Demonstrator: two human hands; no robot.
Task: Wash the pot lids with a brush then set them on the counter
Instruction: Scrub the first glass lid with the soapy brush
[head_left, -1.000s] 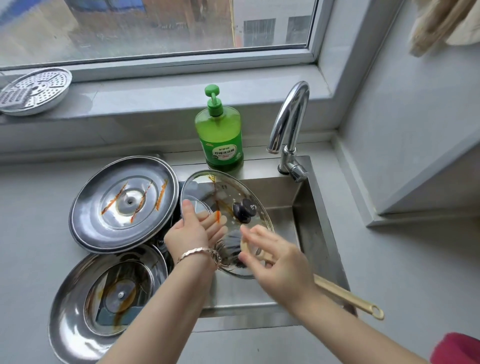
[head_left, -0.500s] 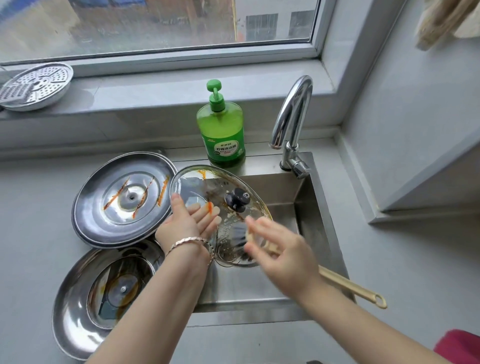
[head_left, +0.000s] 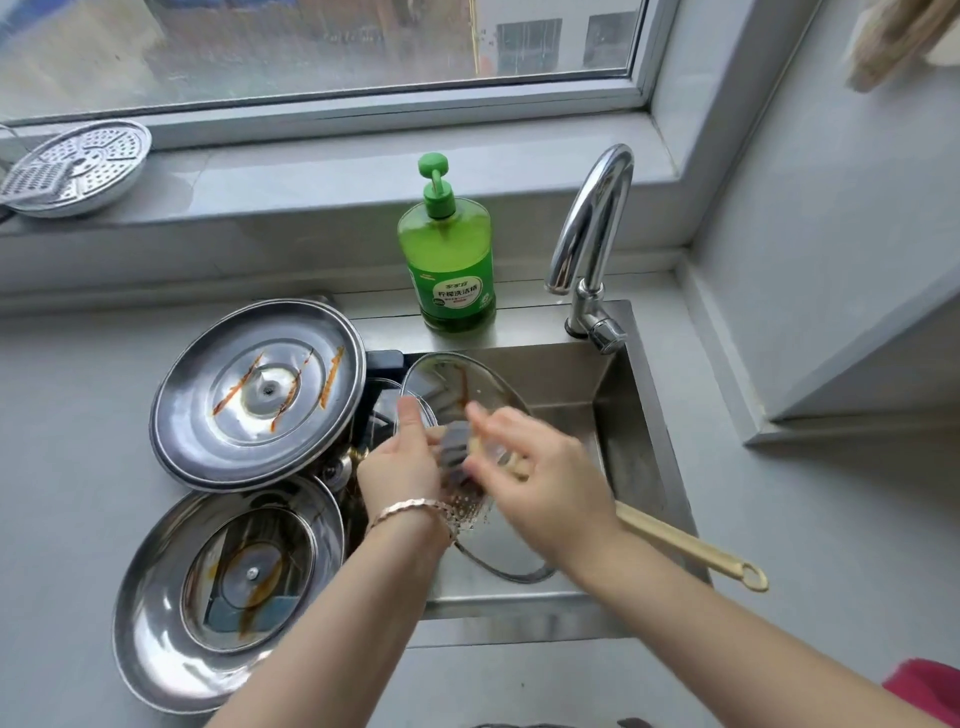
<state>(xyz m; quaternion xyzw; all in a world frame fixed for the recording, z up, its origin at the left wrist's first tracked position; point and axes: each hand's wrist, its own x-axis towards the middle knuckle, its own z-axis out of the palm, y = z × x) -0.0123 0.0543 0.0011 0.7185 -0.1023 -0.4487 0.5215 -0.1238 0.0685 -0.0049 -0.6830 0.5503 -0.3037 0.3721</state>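
Observation:
A glass pot lid (head_left: 457, 384) with brown streaks stands tilted over the sink. My left hand (head_left: 402, 465) grips its left edge. My right hand (head_left: 540, 483) holds a wooden-handled brush (head_left: 691, 551), and its grey head (head_left: 456, 449) lies against the glass, blurred. Two steel lids lie upside down left of the sink: one (head_left: 257, 395) with orange streaks at the back, one (head_left: 228, 592) with brown stains nearer me.
A green dish soap bottle (head_left: 449, 254) stands on the sink's back ledge (head_left: 524, 325) beside the chrome tap (head_left: 589, 244). A perforated steamer plate (head_left: 78, 166) rests on the windowsill. Grey counter (head_left: 805, 519) spreads to the right, under a wall cabinet.
The brush head has swept left across the glass lid toward my left hand. The lid has tipped, and its dark knob is hidden from view.

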